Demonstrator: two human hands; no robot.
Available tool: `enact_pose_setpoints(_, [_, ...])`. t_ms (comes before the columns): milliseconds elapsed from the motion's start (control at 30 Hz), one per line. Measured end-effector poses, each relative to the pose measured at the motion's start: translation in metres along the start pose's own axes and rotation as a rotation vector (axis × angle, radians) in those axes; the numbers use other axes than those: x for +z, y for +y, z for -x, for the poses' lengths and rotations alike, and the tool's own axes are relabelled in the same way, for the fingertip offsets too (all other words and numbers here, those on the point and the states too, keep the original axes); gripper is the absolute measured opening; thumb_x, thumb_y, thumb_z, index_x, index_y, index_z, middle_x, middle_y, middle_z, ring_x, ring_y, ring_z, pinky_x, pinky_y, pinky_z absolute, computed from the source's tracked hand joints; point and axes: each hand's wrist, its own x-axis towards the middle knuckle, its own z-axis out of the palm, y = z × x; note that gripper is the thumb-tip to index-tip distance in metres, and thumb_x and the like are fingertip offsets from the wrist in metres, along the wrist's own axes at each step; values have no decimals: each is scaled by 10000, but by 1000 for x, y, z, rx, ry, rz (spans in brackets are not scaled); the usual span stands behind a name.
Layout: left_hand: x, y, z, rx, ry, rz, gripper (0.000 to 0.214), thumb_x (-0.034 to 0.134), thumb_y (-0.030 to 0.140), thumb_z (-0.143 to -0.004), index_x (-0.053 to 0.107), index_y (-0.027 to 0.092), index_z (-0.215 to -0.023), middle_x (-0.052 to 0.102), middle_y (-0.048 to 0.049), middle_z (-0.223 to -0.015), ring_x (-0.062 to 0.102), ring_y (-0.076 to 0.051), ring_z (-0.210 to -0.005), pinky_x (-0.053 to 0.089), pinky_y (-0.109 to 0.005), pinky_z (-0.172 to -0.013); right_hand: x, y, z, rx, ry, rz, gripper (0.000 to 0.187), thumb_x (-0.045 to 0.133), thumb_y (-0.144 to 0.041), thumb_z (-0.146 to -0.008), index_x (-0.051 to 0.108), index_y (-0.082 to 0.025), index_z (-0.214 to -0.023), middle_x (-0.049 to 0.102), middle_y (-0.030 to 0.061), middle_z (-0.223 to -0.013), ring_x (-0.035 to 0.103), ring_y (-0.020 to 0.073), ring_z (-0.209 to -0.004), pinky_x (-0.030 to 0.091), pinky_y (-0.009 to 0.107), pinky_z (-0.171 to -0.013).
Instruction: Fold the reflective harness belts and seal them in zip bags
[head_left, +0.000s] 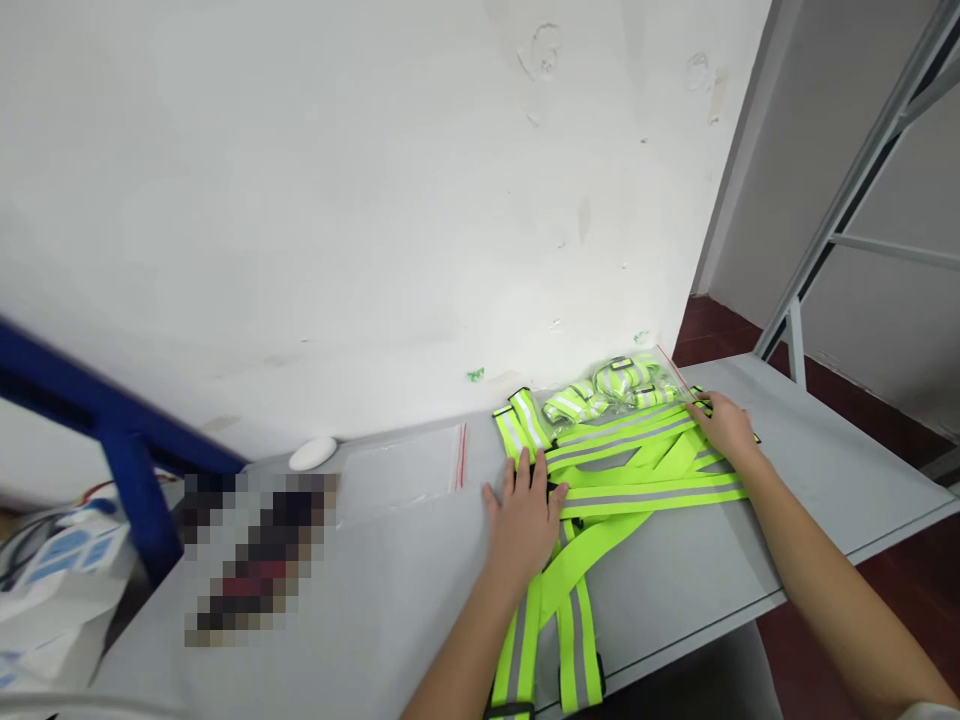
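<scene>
A neon yellow-green reflective strap vest (637,480) with grey stripes lies spread on the grey table (405,590), its straps trailing over the front edge. My left hand (525,515) lies flat on the vest's left part, fingers spread. My right hand (724,425) rests on the vest's right end, fingers extended, touching the edge of a clear zip bag of rolled yellow-green bands (619,385) that sits on the vest by the wall.
An empty clear zip bag with a red seal line (409,470) lies left of the vest. A small white oval object (313,453) sits near the wall. A blue frame (127,440) and boxes stand at the left. A grey metal rack (847,210) stands at the right.
</scene>
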Motion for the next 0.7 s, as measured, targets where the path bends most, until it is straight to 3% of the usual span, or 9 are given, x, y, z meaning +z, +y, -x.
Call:
enact_pose_setpoints(133, [-8, -5, -3, -61, 99, 298, 542, 235, 470, -962, 350, 232, -1435, 312, -117, -1529, 255, -287, -1416, 124, -604, -1126, -8, -10, 12, -54, 150, 22, 442, 441, -447, -884, 578, -147, -1178, 562, 187, -1169, 484, 356, -1113, 317, 502, -910])
enact_pose_setpoints(200, [-16, -13, -7, -104, 227, 486, 482, 281, 418, -957, 444, 202, -1355, 435, -129, -1441, 377, -254, -1344, 250, -490, -1119, -14, -28, 26, -185, 253, -11, 369, 440, -392, -900, 598, -157, -1136, 573, 175, -1144, 506, 335, -1095, 329, 477, -908])
enact_pose_setpoints(267, [-24, -23, -12, -153, 332, 611, 400, 362, 372, -926, 544, 172, -1221, 581, -128, -1253, 538, -230, -1154, 393, -390, -1015, -21, -59, 47, -391, 246, -89, 291, 429, -335, -922, 619, -164, -1060, 608, 152, -1091, 542, 299, -1057, 343, 442, -904])
enact_pose_setpoints(333, [-30, -35, -16, -205, 361, 639, 323, 404, 340, -898, 599, 169, -1091, 662, -92, -1036, 616, -199, -921, 469, -333, -868, -29, -98, 77, -685, 33, -194, 244, 431, -295, -932, 625, -184, -1030, 651, 107, -986, 579, 250, -968, 371, 399, -886])
enact_pose_setpoints(400, [-32, -45, -18, -233, 359, 627, 278, 413, 315, -888, 619, 176, -1010, 677, -56, -885, 623, -176, -811, 479, -292, -779, -40, -138, 110, -979, -279, -249, 245, 457, -266, -919, 614, -211, -1098, 646, 89, -1040, 570, 232, -992, 385, 377, -898])
enact_pose_setpoints(500, [-28, -54, -17, -245, 332, 591, 213, 461, 288, -865, 636, 183, -925, 682, -42, -818, 623, -166, -769, 463, -270, -738, -53, -183, 155, -1209, -652, -246, 454, 517, -141, -808, 544, -241, -1250, 583, 80, -1186, 524, 229, -1082, 383, 368, -936])
enact_pose_setpoints(600, [-25, -56, -17, -249, 290, 534, 167, 487, 238, -843, 643, 179, -839, 692, -57, -811, 626, -179, -789, 447, -279, -746, -54, -205, 182, -1298, -834, -223, 646, 586, -103, -676, 512, -257, -1300, 520, 79, -1276, 477, 249, -1151, 377, 374, -958])
enact_pose_setpoints(700, [-28, -56, -21, -251, 238, 474, 175, 477, 215, -842, 644, 165, -828, 705, -91, -851, 636, -203, -836, 444, -292, -756, -45, -217, 195, -1349, -829, -134, 517, 609, -115, -656, 601, -231, -1161, 552, 85, -1210, 494, 267, -1100, 372, 409, -944])
